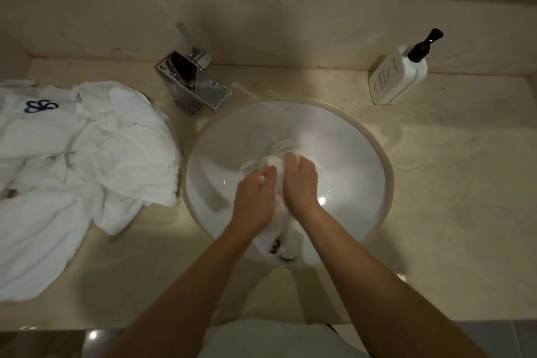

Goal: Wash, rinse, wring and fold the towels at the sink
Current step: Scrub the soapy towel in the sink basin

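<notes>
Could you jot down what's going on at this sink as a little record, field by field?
Place: round white sink set in a beige counter
Action: both hands squeeze a white towel over the basin
Left hand: grips the towel
Right hand: grips the towel
Waiting: pile of white towels left of the sink
Faucet: chrome, behind the sink
Soap: white pump bottle, back right

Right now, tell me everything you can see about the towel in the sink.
The towel is white, looks like wet terry cloth, and is bunched into a twisted rope inside the round white sink. The left hand and right hand grip it side by side near its middle. One end spreads toward the back of the basin; the other hangs toward the near rim, showing a dark embroidered mark. Whether it is soapy cannot be told.
</notes>
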The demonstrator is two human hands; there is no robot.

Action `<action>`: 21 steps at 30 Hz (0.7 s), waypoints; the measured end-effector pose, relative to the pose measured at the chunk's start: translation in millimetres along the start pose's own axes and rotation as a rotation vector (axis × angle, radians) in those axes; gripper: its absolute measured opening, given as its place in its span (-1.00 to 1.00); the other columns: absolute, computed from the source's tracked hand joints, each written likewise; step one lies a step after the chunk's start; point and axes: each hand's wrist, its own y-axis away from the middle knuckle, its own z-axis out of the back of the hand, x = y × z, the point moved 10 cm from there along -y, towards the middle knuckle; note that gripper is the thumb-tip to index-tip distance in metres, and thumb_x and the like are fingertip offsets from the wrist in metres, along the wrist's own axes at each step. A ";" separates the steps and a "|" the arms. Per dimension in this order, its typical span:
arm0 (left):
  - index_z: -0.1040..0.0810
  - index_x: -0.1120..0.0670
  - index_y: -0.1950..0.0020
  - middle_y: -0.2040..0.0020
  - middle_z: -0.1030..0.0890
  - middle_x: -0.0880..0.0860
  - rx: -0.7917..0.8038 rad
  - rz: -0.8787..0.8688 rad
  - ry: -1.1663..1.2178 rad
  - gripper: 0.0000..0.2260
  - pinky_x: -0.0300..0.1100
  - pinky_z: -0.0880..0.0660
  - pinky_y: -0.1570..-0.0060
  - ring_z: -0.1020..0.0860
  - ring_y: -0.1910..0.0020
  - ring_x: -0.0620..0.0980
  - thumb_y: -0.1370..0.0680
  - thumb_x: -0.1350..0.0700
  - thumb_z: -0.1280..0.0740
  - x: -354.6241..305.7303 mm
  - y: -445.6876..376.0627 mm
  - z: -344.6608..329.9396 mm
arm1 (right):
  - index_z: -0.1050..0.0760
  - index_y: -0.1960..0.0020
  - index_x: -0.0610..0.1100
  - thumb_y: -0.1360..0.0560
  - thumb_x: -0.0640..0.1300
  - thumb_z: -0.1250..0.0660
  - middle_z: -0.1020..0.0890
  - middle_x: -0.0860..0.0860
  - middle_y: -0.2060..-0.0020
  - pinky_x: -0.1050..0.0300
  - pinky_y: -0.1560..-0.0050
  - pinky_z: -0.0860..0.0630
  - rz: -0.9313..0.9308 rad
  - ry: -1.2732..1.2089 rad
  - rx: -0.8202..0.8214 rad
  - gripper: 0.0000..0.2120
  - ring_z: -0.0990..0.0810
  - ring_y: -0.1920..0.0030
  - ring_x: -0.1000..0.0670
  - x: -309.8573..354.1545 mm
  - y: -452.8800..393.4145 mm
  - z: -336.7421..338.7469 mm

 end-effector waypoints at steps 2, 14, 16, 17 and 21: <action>-0.58 0.15 -0.08 0.03 -0.65 0.08 0.009 -0.083 -0.053 -0.66 -0.24 -0.49 0.01 -0.59 0.03 -0.01 -0.69 -0.02 -0.09 -5.9 2.2 -7.4 | -0.55 0.02 -0.26 -0.46 0.12 -0.07 -0.64 -0.19 0.07 -0.18 -0.14 -0.53 -0.082 -0.029 -0.056 -0.51 -0.60 0.00 -0.23 -11.2 -15.4 6.1; -0.62 -0.04 -0.22 -0.07 -0.68 -0.10 0.123 0.077 0.222 -0.42 -0.21 -0.53 -0.10 -0.62 -0.05 -0.18 -0.48 -0.41 -0.16 -12.4 -7.1 -10.1 | -0.59 -0.02 -0.18 -0.56 0.19 -0.19 -0.70 -0.10 0.08 -0.12 -0.13 -0.59 -0.126 -0.482 -0.104 -0.55 -0.68 0.02 -0.12 -2.8 -18.6 22.2; -0.65 0.05 -0.03 0.10 -0.66 -0.01 0.049 0.289 0.344 -0.59 -0.28 -0.55 0.14 -0.63 0.19 -0.15 -0.55 -0.26 -0.25 19.6 -13.7 2.0 | -0.56 -0.26 -0.18 -0.53 0.36 -0.17 -0.70 -0.13 -0.08 -0.04 -0.22 -0.56 -0.228 -0.656 0.080 -0.35 -0.68 -0.11 -0.09 -25.5 -12.9 17.6; -0.65 0.10 0.03 0.16 -0.66 0.05 0.026 0.373 0.335 -0.70 -0.28 -0.54 0.25 -0.62 0.28 -0.14 -0.58 -0.12 -0.32 40.0 -14.0 7.7 | -0.55 -0.28 -0.20 -0.57 0.31 -0.17 -0.69 -0.15 -0.10 -0.01 -0.20 -0.57 -0.282 -0.709 0.130 -0.37 -0.68 -0.11 -0.09 -42.3 -9.6 21.7; -0.63 0.19 -0.05 -0.07 -0.67 0.21 0.058 0.618 0.310 -0.56 0.01 -0.54 -0.13 -0.63 0.02 0.09 -0.30 -0.07 -0.49 97.9 -0.5 10.1 | -0.56 -0.22 -0.28 -0.56 -0.18 -0.24 -0.69 -0.22 0.00 0.04 0.05 -0.66 -0.574 -0.914 0.278 -0.70 -0.72 0.04 -0.12 -100.9 11.5 22.7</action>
